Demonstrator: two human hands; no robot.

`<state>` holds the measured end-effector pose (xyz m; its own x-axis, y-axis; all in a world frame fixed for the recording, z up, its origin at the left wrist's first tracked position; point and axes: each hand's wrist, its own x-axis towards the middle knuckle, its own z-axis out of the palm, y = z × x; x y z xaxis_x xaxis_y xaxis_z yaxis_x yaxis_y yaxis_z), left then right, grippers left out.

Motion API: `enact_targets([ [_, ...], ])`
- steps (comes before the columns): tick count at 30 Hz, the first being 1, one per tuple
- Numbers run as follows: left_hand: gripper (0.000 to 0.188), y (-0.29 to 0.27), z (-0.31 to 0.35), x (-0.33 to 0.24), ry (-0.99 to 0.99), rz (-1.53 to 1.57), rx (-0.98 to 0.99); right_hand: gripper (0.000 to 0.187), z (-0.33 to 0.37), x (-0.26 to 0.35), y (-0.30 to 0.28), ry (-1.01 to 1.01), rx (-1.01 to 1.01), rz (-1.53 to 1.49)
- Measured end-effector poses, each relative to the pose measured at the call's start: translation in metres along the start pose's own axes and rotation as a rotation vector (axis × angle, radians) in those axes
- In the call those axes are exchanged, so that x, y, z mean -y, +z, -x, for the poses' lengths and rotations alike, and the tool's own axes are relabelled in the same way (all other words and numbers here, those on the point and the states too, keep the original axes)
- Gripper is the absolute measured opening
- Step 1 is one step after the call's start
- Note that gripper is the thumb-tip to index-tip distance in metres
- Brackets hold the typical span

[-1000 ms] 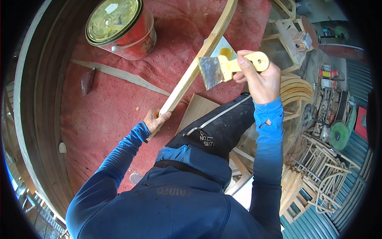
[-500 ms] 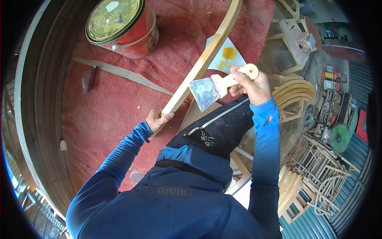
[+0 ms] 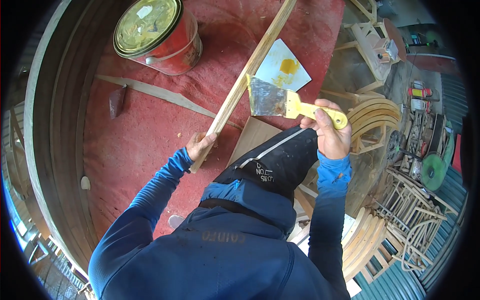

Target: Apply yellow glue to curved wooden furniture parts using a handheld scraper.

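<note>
A long, slightly curved wooden strip (image 3: 242,82) runs from near my body up toward the far edge of the red-covered surface. My left hand (image 3: 201,145) is closed round its near end. In my right hand (image 3: 332,131) is a putty knife (image 3: 272,97) with a yellow handle and a broad metal blade, smeared with yellowish stuff. The blade's left corner reaches the strip's right side; whether it touches I cannot tell. Just beyond the blade lies a white sheet (image 3: 295,74) bearing a yellow-brown dab of paste.
A red tin (image 3: 186,48) with a smeared lid stands at the far left. A thin pale wooden piece (image 3: 150,91) and a dark wedge-shaped block (image 3: 117,102) lie on the red cover (image 3: 135,145). Tall curved timber (image 3: 42,120) bounds the left; curved wooden parts (image 3: 376,116) are stacked at right.
The putty knife has turned over in my right hand, its blade now pointing left and up. The wooden strip has rolled, showing a different face, with my left hand still on it.
</note>
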<state>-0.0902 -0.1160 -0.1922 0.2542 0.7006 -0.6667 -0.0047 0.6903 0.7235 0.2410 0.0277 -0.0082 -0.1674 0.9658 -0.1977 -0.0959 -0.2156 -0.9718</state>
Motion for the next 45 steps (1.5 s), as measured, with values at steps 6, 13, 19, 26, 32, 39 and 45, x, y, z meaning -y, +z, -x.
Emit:
enact_targets([
  [6, 0.081, 0.049, -0.020, -0.084, 0.102, 0.471, 0.178, 0.027, 0.031, 0.001, -0.039, -0.065, -0.114, -0.279],
  [13, 0.080, 0.070, -0.033, -0.171, 0.174, 0.597, 0.365, 0.029, 0.072, 0.005, -0.062, -0.149, -0.200, -0.428],
  [19, 0.073, 0.096, -0.022, -0.216, 0.124, 0.711, 0.482, 0.029, 0.117, 0.010, -0.065, -0.227, -0.293, -0.468],
  [26, 0.067, 0.136, -0.012, -0.256, 0.159, 0.691, 0.503, 0.029, 0.164, 0.017, -0.061, -0.354, -0.298, -0.463],
  [32, 0.061, 0.158, -0.007, -0.273, 0.165, 0.731, 0.524, 0.030, 0.199, 0.011, -0.066, -0.412, -0.359, -0.489],
  [39, 0.055, 0.161, -0.006, -0.280, 0.228, 0.802, 0.550, 0.030, 0.225, -0.005, -0.069, -0.451, -0.420, -0.574],
  [45, 0.043, 0.165, 0.005, -0.265, 0.224, 0.542, 0.249, 0.029, 0.245, -0.016, -0.069, -0.469, -0.474, -0.596],
])
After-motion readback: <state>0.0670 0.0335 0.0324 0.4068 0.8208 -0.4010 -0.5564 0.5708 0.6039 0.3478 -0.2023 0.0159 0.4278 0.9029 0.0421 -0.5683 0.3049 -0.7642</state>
